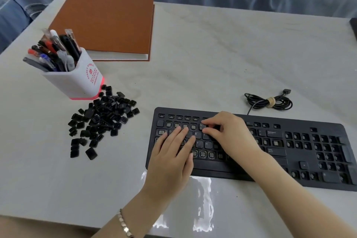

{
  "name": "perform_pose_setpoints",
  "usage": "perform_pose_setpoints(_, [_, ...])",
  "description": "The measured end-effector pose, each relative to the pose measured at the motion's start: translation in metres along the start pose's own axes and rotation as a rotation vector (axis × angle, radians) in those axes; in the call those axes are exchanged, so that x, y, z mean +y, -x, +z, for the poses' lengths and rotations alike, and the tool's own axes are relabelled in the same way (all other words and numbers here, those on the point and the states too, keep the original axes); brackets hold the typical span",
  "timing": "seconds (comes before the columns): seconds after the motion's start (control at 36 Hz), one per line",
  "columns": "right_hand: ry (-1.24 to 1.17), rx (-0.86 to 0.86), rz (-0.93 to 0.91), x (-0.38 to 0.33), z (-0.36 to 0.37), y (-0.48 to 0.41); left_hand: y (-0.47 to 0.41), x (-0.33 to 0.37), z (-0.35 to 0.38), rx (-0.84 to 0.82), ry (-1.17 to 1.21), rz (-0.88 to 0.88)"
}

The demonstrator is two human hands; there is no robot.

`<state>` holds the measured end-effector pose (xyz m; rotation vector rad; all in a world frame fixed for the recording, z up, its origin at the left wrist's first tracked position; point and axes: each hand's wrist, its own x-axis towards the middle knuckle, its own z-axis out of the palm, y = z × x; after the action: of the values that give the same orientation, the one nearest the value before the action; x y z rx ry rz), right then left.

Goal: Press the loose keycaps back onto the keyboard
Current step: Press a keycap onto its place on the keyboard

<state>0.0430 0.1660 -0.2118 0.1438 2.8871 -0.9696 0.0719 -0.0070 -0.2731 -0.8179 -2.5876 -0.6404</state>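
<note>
On the white table (pixel 212 54), the black keyboard (pixel 280 152) lies near and to the right, many sockets bare. The loose keycaps (pixel 102 118) sit heaped to its left, near the pen pot (pixel 77 81). They look light, hard and slick: best pinched by the sides, then pushed squarely down. The left hand (pixel 172 156) rests flat on the left keys, fingers (pixel 181 133) straight, close together. The right hand (pixel 229 133) pinches one keycap (pixel 201 126) between thumb and forefinger at the number row.

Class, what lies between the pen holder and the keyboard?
In the head view, the pile of loose keycaps lies there, right by the pen holder, then bare table up to the keyboard.
</note>
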Motion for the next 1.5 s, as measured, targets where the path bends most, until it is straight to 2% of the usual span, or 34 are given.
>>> perform_pose_setpoints(0.17, [0.074,-0.030,0.020,-0.008,-0.003,0.000,-0.001,0.000,0.001,0.018,-0.014,0.002])
perform_pose_setpoints(0.42, [0.011,0.098,0.036,-0.006,0.010,0.011,-0.001,-0.001,0.002,0.015,-0.013,0.002])
perform_pose_setpoints(0.47, [0.179,0.198,-0.041,-0.009,0.014,0.015,-0.001,-0.001,0.001,0.011,-0.016,0.000])
perform_pose_setpoints(0.56, [0.476,0.258,-0.177,-0.015,0.028,0.023,0.000,-0.001,0.000,0.004,-0.019,-0.003])
perform_pose_setpoints(0.61, [0.549,0.275,-0.249,-0.014,0.039,0.029,-0.001,-0.001,0.000,0.005,-0.015,-0.006])
perform_pose_setpoints(0.67, [0.534,0.286,-0.241,-0.014,0.044,0.035,-0.001,-0.001,0.000,0.002,-0.013,-0.010])
perform_pose_setpoints(0.81, [0.300,0.306,-0.220,-0.006,0.041,0.039,0.001,-0.003,0.001,-0.003,0.015,0.002])
perform_pose_setpoints(1.08, [0.207,0.347,-0.243,0.002,0.038,0.040,-0.002,-0.001,0.000,-0.015,0.002,-0.008])
perform_pose_setpoints(1.22, [0.257,0.362,-0.197,0.000,0.038,0.042,-0.001,-0.001,0.000,-0.009,-0.006,-0.010])
perform_pose_setpoints(1.5, [0.563,0.327,-0.154,-0.009,0.037,0.038,-0.002,-0.001,0.000,-0.006,-0.007,-0.006])
